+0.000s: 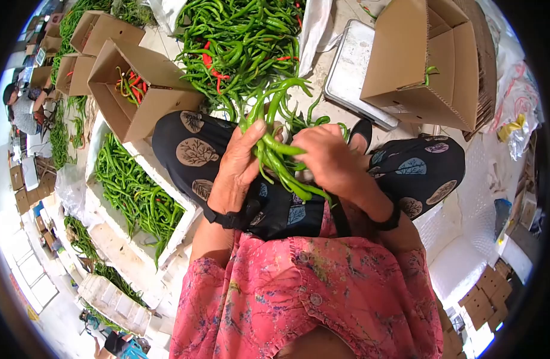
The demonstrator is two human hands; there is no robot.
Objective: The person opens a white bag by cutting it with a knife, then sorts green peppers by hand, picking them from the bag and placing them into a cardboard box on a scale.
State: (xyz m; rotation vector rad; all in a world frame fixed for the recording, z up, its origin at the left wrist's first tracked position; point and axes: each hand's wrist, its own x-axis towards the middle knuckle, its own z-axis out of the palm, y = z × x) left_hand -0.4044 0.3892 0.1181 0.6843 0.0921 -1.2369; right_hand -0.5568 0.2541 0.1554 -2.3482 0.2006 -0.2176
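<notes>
My left hand (242, 154) is closed around a bunch of long green chili peppers (280, 160), held above my lap. The thumb lies on top, and the peppers stick out on both sides. My right hand (329, 157) is slightly blurred beside the bunch, its fingers curled at the end of one green pepper that points to it. Just beyond my hands spreads a big heap of green chili peppers (245, 45) on the floor, with a few red peppers (210, 63) among them.
At left, a cardboard box (104, 90) holds some red peppers, and a white foam box (98, 200) is full of green ones. To the right are a flat metal-topped platform (350, 60) and an open carton (397, 45). A co-worker (25, 110) sits at far left.
</notes>
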